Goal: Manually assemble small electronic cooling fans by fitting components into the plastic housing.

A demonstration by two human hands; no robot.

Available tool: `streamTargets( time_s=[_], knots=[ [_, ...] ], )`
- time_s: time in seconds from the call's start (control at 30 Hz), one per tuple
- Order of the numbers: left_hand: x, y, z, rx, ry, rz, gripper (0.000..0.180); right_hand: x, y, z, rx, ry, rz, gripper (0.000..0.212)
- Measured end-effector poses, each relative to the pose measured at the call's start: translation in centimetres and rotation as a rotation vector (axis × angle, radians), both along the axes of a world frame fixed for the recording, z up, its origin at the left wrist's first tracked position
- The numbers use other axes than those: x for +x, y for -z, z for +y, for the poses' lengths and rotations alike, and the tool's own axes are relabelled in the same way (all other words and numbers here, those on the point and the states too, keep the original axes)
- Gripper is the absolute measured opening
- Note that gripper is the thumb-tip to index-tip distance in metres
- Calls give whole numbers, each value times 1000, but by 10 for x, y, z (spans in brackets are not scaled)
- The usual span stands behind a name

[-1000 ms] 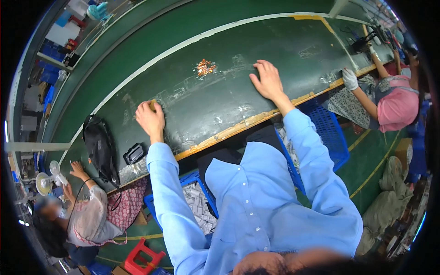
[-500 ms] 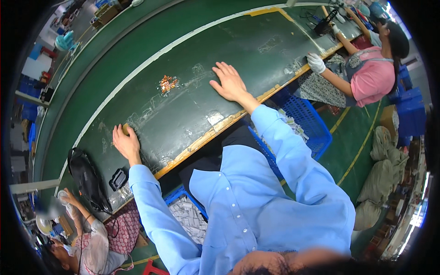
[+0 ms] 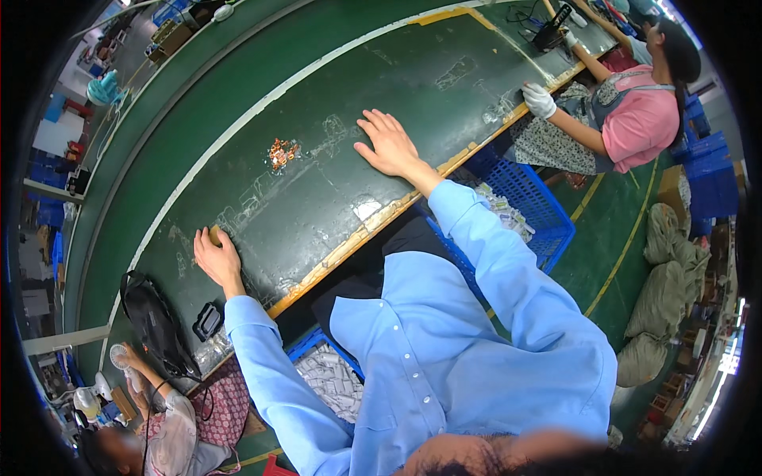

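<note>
My left hand (image 3: 217, 260) lies flat on the dark green worktable (image 3: 317, 206), fingers outstretched. A small tan patch (image 3: 214, 233) shows between its thumb and forefinger; whether it is a loose piece or a mark on the top I cannot tell. Farther right, my right hand (image 3: 390, 146) rests palm down with its fingers spread and holds nothing. Between the two hands, a little farther off, is a small heap of shiny copper-coloured pieces (image 3: 282, 154).
Left of my left hand lie a black bag (image 3: 151, 317) and a small black case (image 3: 207, 320). Blue crates (image 3: 548, 206) of small white parts stand below the table edge. Co-workers sit at both ends, one with a white-gloved hand (image 3: 539, 101). Sacks (image 3: 659, 297) stand at right.
The whole view has shifted slightly. Both my hands keep their places on the table. At lower left, the co-worker's head and hands have moved a little.
</note>
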State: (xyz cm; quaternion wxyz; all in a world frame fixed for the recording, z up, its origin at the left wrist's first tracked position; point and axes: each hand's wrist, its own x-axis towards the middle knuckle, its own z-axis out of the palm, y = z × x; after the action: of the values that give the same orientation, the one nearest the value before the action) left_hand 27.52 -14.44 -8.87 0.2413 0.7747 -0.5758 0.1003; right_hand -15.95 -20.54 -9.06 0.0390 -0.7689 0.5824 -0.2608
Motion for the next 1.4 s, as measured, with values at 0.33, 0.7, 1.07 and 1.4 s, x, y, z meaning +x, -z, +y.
streamTargets(
  time_s=[0.33, 0.7, 1.07, 1.4],
  knots=[
    [-68, -37, -6, -261, 427, -132, 37, 2, -7, -8, -73, 4, 46, 52],
    [-262, -40, 92, -399, 655, 215, 73, 131, -32, 73, -62, -508, -289, 43],
    [-187, -100, 93, -446, 358, 239, 57, 158, -6, 61, -66, -612, -208, 41],
    [-124, -70, 57, -230, 110, -20, 63, 121, -90, 85, 290, -455, -400, 37]
  ],
)
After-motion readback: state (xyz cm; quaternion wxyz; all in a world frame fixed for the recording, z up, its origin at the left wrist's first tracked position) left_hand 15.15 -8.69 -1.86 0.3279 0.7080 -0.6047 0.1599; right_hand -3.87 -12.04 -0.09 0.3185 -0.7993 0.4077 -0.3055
